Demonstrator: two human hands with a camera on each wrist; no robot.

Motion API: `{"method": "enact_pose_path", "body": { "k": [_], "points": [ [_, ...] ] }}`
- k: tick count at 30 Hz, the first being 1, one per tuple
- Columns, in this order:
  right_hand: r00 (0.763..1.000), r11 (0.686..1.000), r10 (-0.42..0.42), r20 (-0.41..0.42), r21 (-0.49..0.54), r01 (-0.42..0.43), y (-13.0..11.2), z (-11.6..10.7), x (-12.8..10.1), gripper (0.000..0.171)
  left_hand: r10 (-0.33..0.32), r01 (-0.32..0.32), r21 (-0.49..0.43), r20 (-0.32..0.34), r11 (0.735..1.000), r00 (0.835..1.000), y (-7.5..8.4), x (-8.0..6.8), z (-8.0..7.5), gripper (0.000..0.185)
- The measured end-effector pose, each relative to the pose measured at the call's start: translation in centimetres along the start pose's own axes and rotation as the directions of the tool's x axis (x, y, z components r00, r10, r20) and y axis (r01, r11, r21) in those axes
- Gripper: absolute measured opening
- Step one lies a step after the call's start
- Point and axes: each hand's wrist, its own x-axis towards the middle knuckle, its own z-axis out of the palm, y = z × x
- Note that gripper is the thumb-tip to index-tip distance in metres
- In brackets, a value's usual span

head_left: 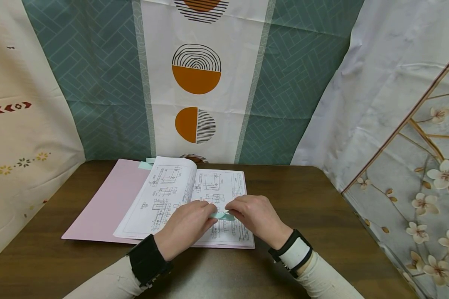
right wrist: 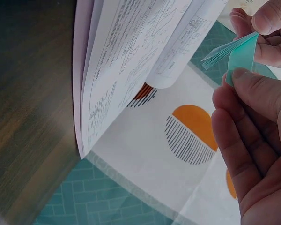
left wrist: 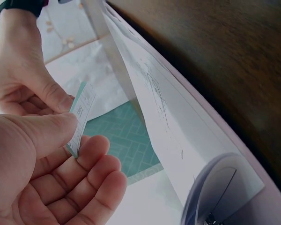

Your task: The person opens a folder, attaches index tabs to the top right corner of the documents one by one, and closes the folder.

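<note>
Over the right page of an open booklet of technical drawings [head_left: 211, 187], both hands meet at a small pad of mint-green sticky notes [head_left: 221, 216]. My left hand [head_left: 187, 222] pinches the pad between thumb and fingers; its printed backing [left wrist: 83, 112] shows in the left wrist view. My right hand [head_left: 257, 214] pinches the end of one green sheet [right wrist: 242, 58], which bends away from the other sheets in the right wrist view. Those other sheets [right wrist: 227, 50] fan out slightly, still joined near the left thumb.
The booklet lies in a pink folder [head_left: 101, 207] on a dark wooden table [head_left: 307, 203]. Mint-green tabs [head_left: 145, 165] stick out at the folder's upper edge. The left page [head_left: 161, 191] curls upward. Patterned cloths [head_left: 295, 83] hang behind and beside the table.
</note>
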Motion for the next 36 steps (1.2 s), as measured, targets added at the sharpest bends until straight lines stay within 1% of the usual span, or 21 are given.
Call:
{"method": "enact_pose_path", "body": {
  "k": [5,12,19,24,29,36],
  "points": [
    [1.000,1.000,0.009,-0.019,0.015,-0.009,0.07,0.20,-0.14,0.027,-0.008,0.008,-0.012,0.008,1.000,1.000,0.11,0.05,0.00,0.020],
    [0.999,1.000,0.027,-0.036,0.015,-0.026,-0.04,0.15,-0.10,0.027,-0.015,0.015,-0.002,0.014,1.000,1.000,0.22,0.05,0.00,0.020],
    [0.999,0.999,0.038,-0.017,-0.002,-0.038,0.07,0.18,-0.11,0.029,-0.008,0.008,-0.001,0.001,1.000,1.000,0.06,0.05,0.14,0.020],
    [0.999,0.999,0.036,-0.001,-0.007,-0.036,0.11,0.19,-0.17,0.030,-0.014,0.014,-0.022,-0.008,1.000,1.000,-0.07,0.06,0.28,0.020],
    [0.999,0.999,0.029,-0.040,0.016,-0.028,0.12,0.15,-0.16,0.028,-0.011,0.011,-0.033,-0.007,0.999,1.000,-0.02,0.07,0.27,0.020],
    [0.993,0.998,0.007,-0.115,0.065,0.001,0.08,-0.08,-0.06,0.027,-0.026,0.027,-0.049,0.025,0.998,0.999,0.10,0.10,0.22,0.021]
  ]
}}
